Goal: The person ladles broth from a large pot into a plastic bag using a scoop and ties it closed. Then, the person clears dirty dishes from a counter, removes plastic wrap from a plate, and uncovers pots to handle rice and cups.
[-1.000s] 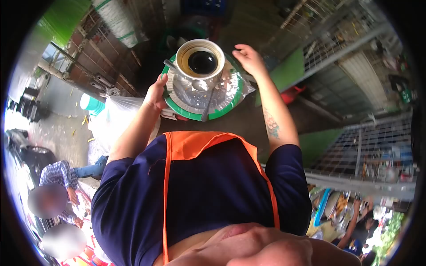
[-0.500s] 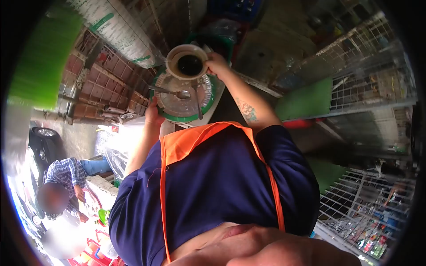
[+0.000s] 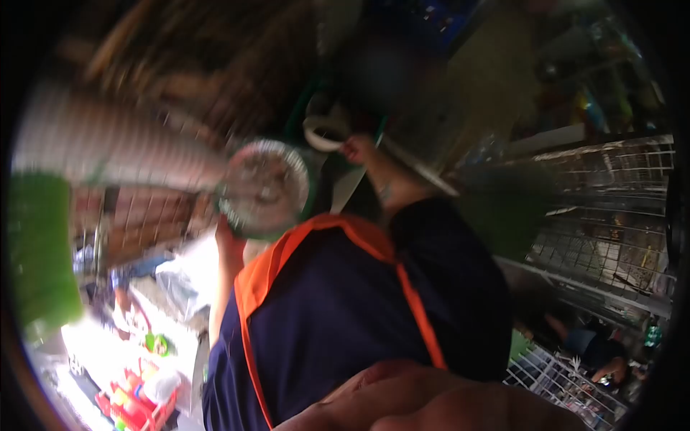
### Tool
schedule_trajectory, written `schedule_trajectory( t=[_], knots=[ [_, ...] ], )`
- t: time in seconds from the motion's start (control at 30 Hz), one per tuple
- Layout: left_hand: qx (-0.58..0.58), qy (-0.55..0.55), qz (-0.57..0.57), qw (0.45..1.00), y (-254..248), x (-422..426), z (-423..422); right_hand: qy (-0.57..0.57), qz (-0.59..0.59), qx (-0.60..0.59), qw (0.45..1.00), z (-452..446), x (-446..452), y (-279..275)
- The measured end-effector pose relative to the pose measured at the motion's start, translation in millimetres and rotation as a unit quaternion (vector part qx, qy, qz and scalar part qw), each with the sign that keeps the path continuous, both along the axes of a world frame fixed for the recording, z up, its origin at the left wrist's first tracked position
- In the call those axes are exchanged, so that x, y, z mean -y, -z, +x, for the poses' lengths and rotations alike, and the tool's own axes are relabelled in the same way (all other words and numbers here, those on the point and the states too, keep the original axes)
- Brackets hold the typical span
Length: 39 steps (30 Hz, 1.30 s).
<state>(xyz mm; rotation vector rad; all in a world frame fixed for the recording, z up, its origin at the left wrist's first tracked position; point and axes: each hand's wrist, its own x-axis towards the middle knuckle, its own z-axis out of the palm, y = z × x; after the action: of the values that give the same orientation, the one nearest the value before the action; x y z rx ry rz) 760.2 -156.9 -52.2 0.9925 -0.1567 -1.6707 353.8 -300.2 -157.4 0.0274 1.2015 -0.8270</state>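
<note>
**Plate and bowl held apart, one to each hand**

In the head view, the plate (image 3: 297, 164) is clamped at its near left edge by the left hand (image 3: 228, 243), whose fingers are mostly hidden, presumably bracing it from beneath. Beyond the plate's far right edge, the bowl (image 3: 320, 144) is pinched at its side by the right hand (image 3: 355, 149), probably so each can be tilted separately. Whether the green tub (image 3: 295, 113) lies directly beneath the bowl cannot be told.

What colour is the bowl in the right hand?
The bowl looks off-white, best seen in the head view.
</note>
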Motion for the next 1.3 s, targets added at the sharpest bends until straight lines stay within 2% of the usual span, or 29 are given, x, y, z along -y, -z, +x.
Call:
schedule_trajectory(
  t=[0.03,0.07,0.1,0.13,0.17,0.23,0.27,0.3,0.33,0.37,0.4,0.43,0.47,0.5,0.53,0.57,0.63,0.7,0.77,0.8,0.83,0.87,0.9,0.97,1.03,1.07,1.13,1.23,1.3],
  knots=[
    [-0.043,0.02,-0.013,0.999,10,-4,2,0.046,0.057,0.134,0.988,3,6,15],
    [-0.074,0.024,-0.006,0.997,13,-7,-2,-0.003,0.068,0.212,0.975,-2,18,58],
    [-0.076,0.027,-0.02,0.997,7,-8,-11,0.039,0.088,0.274,0.957,8,6,16],
    [-0.077,0.026,-0.016,0.997,10,-6,-16,0.062,0.073,0.201,0.975,19,5,13],
    [-0.003,-0.012,0.021,1.0,-6,-6,-32,0.077,0.057,0.198,0.976,26,6,10],
    [0.033,-0.001,-0.013,0.999,-16,2,-59,0.073,0.033,0.068,0.994,28,4,-27],
    [0.05,-0.012,0.005,0.999,-22,6,-75,0.078,0.027,0.067,0.994,26,2,-43],
    [0.068,-0.027,0.024,0.997,-29,7,-86,0.017,-0.187,-0.179,0.966,26,-2,-60],
    [0.084,-0.013,0.024,0.996,-31,12,-95,-0.045,-0.38,-0.406,0.83,26,-4,-77],
    [0.1,0.001,0.024,0.995,-33,17,-103,-0.042,-0.381,-0.406,0.83,21,-7,-101],
    [0.075,-0.008,0.021,0.997,-26,24,-109,-0.148,-0.581,-0.448,0.664,14,-11,-129],
    [0.049,-0.017,0.019,0.998,-19,30,-112,-0.245,-0.732,-0.454,0.445,11,-16,-154],
    [0.027,0.002,-0.022,0.999,-19,34,-118,-0.243,-0.732,-0.455,0.445,12,-23,-173],
    [0.027,0.003,-0.023,0.999,-9,40,-119,-0.32,-0.769,-0.449,0.323,13,-30,-188],
    [-0.026,0.017,-0.027,0.999,9,50,-115,-0.391,-0.789,-0.432,0.194,14,-34,-197],
    [-0.08,0.03,-0.032,0.996,18,56,-115,-0.392,-0.789,-0.432,0.192,16,-37,-204],
    [-0.066,0.03,-0.041,0.997,12,64,-131,-0.452,-0.743,-0.49,0.067,17,-38,-209],
    [-0.076,0.032,-0.05,0.995,8,65,-142,-0.472,-0.736,-0.483,0.052,20,-30,-202],
    [-0.085,0.026,-0.041,0.995,6,63,-151,-0.461,-0.764,-0.446,0.07,20,-25,-203],
    [-0.045,0.001,-0.041,0.998,-4,59,-162,-0.437,-0.779,-0.44,0.095,23,-21,-202],
    [-0.003,-0.023,-0.039,0.999,-12,56,-168,-0.438,-0.779,-0.439,0.093,29,-17,-202],
    [-0.046,-0.018,-0.049,0.998,2,55,-164,-0.417,-0.776,-0.452,0.138,36,-13,-201],
    [-0.046,-0.021,-0.049,0.998,-11,51,-173,-0.395,-0.771,-0.464,0.184,43,-10,-203],
    [0.076,-0.034,-0.004,0.997,-49,35,-192,-0.395,-0.754,-0.482,0.21,61,-8,-200],
    [0.058,-0.024,-0.05,0.997,-29,30,-185,-0.368,-0.7,-0.535,0.298,81,-6,-180],
    [0.032,-0.023,-0.054,0.998,-25,28,-184,-0.375,-0.674,-0.576,0.269,90,-6,-167],
    [0.012,-0.022,-0.056,0.998,-21,23,-180,-0.402,-0.661,-0.57,0.276,98,-12,-166],
    [0.124,-0.074,-0.019,0.989,-11,21,-174,-0.447,-0.656,-0.534,0.29,106,-16,-172],
    [0.076,-0.066,-0.047,0.994,-4,13,-167,-0.464,-0.664,-0.504,0.3,106,-20,-176]
  ],
)
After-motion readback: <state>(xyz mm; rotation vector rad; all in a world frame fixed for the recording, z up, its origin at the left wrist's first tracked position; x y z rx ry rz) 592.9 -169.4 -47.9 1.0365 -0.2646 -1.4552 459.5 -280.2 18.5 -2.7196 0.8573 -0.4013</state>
